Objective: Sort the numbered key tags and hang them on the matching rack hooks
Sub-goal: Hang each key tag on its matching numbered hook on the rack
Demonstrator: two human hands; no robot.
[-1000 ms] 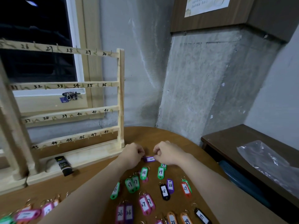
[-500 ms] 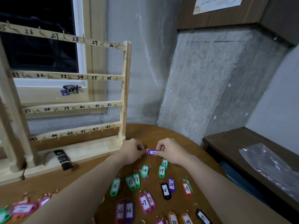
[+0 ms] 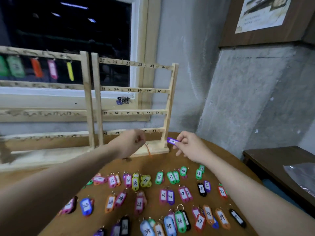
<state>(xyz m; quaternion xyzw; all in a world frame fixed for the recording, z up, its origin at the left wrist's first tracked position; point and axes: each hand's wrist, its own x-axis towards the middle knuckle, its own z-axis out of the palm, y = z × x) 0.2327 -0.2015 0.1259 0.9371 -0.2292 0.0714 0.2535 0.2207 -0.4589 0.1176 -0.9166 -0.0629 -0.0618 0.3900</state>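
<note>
Before the wooden rack (image 3: 136, 90), whose numbered hooks lie up and leftward, the right hand (image 3: 190, 147) pinches the purple tag (image 3: 172, 141), long axis slanting toward the rack's right post, while the left hand (image 3: 132, 143), nearer the hooks, is fisted around an orange tag (image 3: 148, 149).

left rack (image 3: 42, 86) blurred and cut off at frame edge, purple tag (image 3: 172, 141) number unreadable

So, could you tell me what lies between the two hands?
In the head view, the wooden rack's base and right post; left hand, right hand.
</note>
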